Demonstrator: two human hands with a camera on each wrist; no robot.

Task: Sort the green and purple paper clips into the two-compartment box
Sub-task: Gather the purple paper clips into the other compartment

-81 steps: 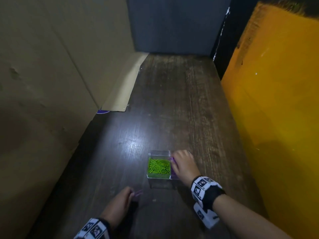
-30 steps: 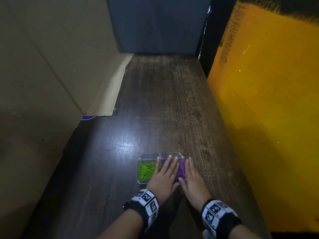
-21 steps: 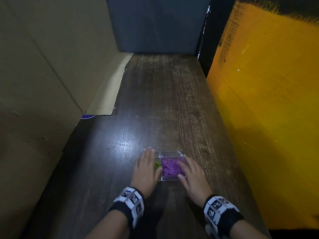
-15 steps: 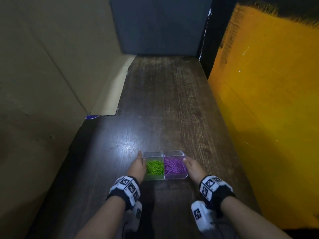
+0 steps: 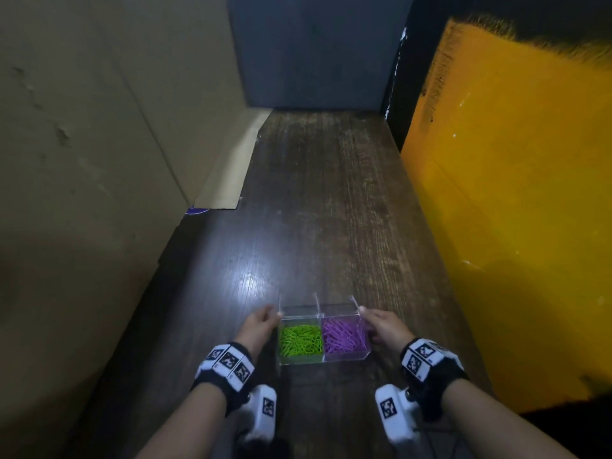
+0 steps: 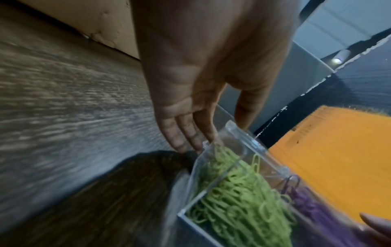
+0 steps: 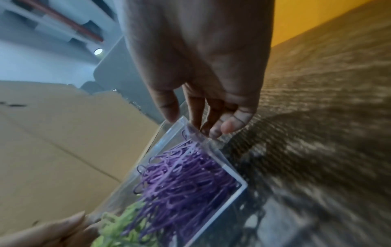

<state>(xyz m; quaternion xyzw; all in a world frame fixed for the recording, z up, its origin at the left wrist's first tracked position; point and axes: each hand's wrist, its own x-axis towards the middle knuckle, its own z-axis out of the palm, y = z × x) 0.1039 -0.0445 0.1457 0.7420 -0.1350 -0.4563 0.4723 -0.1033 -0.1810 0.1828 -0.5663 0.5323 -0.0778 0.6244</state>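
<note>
A clear two-compartment box (image 5: 323,358) sits low in the head view on the dark wooden table (image 5: 318,200). Its left half holds green paper clips (image 5: 300,339), its right half purple paper clips (image 5: 344,335). My left hand (image 5: 273,321) holds the box's left wall, thumb at the far corner. My right hand (image 5: 369,323) holds the right wall the same way. In the left wrist view the fingers (image 6: 190,142) lie along the wall beside the green clips (image 6: 239,192). In the right wrist view the fingers (image 7: 224,127) curl at the wall by the purple clips (image 7: 180,175).
A cardboard panel (image 5: 99,160) stands along the table's left side, with a flap (image 5: 231,173) lying on the wood. An orange panel (image 5: 513,210) stands along the right, and a dark grey board (image 5: 318,51) closes the far end. No loose clips show on the table.
My right hand left the purple compartment. Both hands lay flat over the box, then slid out to its two sides. The box now sits a little nearer to me.
</note>
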